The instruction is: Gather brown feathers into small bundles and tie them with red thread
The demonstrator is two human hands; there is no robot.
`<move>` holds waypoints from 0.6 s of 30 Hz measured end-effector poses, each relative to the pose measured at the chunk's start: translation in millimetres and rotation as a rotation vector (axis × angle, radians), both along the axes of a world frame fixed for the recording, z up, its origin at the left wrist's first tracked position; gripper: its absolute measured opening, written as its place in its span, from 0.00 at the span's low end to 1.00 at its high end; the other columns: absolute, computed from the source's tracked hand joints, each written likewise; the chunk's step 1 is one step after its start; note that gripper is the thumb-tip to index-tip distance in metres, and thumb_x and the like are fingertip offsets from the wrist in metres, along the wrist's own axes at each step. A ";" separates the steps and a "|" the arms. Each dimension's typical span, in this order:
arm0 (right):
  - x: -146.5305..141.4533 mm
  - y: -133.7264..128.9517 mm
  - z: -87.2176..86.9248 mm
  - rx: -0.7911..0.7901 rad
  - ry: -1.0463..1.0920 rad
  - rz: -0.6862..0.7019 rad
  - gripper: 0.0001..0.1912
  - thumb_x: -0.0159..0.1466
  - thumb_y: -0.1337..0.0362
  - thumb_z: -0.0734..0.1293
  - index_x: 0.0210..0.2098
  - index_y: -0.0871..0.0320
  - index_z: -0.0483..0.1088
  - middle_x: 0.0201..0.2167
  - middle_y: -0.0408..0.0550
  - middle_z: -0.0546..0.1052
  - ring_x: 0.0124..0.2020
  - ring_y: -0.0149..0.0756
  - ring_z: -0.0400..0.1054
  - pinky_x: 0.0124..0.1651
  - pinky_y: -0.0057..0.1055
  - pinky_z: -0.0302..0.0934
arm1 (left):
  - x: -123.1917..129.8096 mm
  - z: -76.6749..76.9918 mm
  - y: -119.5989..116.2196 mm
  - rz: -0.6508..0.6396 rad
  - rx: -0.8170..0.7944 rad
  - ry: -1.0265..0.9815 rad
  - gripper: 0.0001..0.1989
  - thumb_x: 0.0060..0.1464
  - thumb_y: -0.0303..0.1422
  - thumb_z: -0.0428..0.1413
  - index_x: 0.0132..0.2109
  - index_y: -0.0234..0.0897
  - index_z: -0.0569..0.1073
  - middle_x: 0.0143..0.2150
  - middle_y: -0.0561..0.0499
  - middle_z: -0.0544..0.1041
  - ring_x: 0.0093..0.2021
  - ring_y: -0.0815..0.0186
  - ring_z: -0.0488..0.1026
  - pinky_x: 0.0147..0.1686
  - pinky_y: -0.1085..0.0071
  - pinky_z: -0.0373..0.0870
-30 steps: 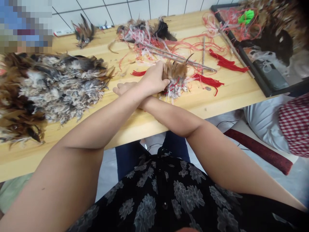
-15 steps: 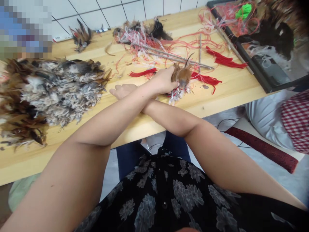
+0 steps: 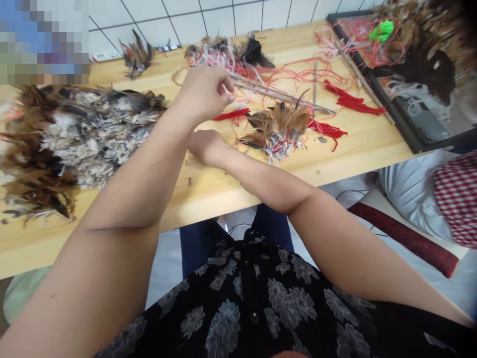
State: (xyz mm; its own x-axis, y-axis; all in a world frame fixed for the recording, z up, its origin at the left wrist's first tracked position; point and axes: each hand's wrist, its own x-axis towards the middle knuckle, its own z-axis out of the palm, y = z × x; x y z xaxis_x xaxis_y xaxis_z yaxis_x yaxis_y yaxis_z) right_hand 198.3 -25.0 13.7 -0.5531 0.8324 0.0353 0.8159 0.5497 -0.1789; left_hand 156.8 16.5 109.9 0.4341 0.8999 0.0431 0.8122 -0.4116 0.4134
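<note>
My left hand [image 3: 206, 92] is raised over the table, its fingers curled with a small gap between thumb and fingertips; nothing shows in it. Below its wrist, my right hand [image 3: 203, 145] rests low, near the big pile of grey and brown feathers [image 3: 100, 134]; its fingers are hidden behind my left forearm. To the right of both hands lies a bundle of brown feathers [image 3: 281, 127] with red thread and white bases. Red tassels [image 3: 233, 114] lie on either side of that bundle.
Thin sticks [image 3: 283, 94] and pink string [image 3: 301, 67] lie behind the bundle. A black-framed tray [image 3: 400, 114] holds feathers, string and a phone [image 3: 423, 117]. A small feather tuft [image 3: 136, 54] stands near the tiled wall. Someone's checkered clothing [image 3: 458, 194] shows at right.
My left hand has let go of the brown feather bundle and moved up and left. My right hand's fingers, spread on the table before, are now behind my left forearm. The view has shifted slightly.
</note>
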 end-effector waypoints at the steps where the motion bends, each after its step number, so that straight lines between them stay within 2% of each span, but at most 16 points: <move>1: 1.9 -0.7 3.6 0.004 -0.002 0.017 0.27 0.87 0.71 0.55 0.75 0.63 0.78 0.66 0.61 0.87 0.69 0.52 0.85 0.66 0.43 0.77 | -8.3 -5.8 8.7 0.044 -0.009 0.002 0.08 0.73 0.31 0.64 0.53 0.47 0.87 0.61 0.51 0.91 0.60 0.52 0.82 0.78 0.51 0.74; 3: 6.3 -2.5 11.4 -0.039 -0.014 0.031 0.29 0.87 0.70 0.53 0.78 0.61 0.75 0.70 0.62 0.85 0.72 0.53 0.83 0.66 0.43 0.76 | -23.9 -18.1 22.6 0.106 -0.020 0.005 0.05 0.69 0.31 0.65 0.45 0.46 0.86 0.59 0.50 0.92 0.58 0.49 0.79 0.78 0.47 0.73; 6: 13.3 -4.2 19.9 -0.071 -0.027 0.003 0.29 0.85 0.73 0.54 0.75 0.60 0.78 0.70 0.61 0.85 0.72 0.51 0.83 0.64 0.41 0.75 | -47.6 -26.1 29.4 0.154 -0.002 -0.041 0.06 0.69 0.32 0.63 0.43 0.46 0.85 0.54 0.51 0.92 0.55 0.50 0.77 0.76 0.50 0.73; 9: 18.6 -2.6 20.6 -0.032 -0.035 -0.048 0.30 0.83 0.76 0.54 0.72 0.62 0.80 0.68 0.62 0.87 0.70 0.51 0.83 0.63 0.41 0.74 | -75.7 -14.8 20.3 0.227 0.083 -0.069 0.09 0.74 0.34 0.61 0.50 0.43 0.87 0.54 0.51 0.92 0.52 0.54 0.78 0.72 0.54 0.76; 12: 20.6 3.1 14.7 -0.008 -0.025 -0.090 0.28 0.83 0.74 0.55 0.71 0.63 0.80 0.66 0.64 0.87 0.68 0.54 0.84 0.60 0.42 0.74 | -108.1 3.6 3.8 0.340 0.132 -0.032 0.13 0.78 0.34 0.59 0.58 0.38 0.88 0.56 0.50 0.91 0.52 0.57 0.79 0.68 0.59 0.79; 14: 20.4 7.9 9.7 0.005 -0.042 -0.148 0.27 0.84 0.71 0.55 0.70 0.61 0.81 0.65 0.64 0.88 0.65 0.57 0.86 0.56 0.43 0.75 | -131.1 10.1 -6.2 0.417 0.127 0.003 0.12 0.78 0.32 0.60 0.58 0.38 0.88 0.55 0.51 0.91 0.52 0.59 0.80 0.67 0.63 0.79; 16: 20.2 11.9 5.9 0.006 -0.035 -0.188 0.26 0.85 0.67 0.56 0.69 0.61 0.83 0.64 0.64 0.88 0.64 0.58 0.86 0.54 0.43 0.75 | -153.8 7.9 -12.4 0.436 0.088 0.032 0.10 0.73 0.31 0.62 0.54 0.37 0.88 0.52 0.51 0.91 0.53 0.59 0.81 0.69 0.64 0.76; 18: 20.9 14.5 4.2 0.001 -0.022 -0.213 0.27 0.86 0.65 0.56 0.68 0.61 0.83 0.64 0.64 0.88 0.64 0.57 0.86 0.55 0.42 0.75 | -173.6 -1.9 -13.1 0.414 0.024 0.051 0.06 0.69 0.34 0.65 0.48 0.39 0.86 0.52 0.53 0.91 0.54 0.57 0.79 0.72 0.61 0.73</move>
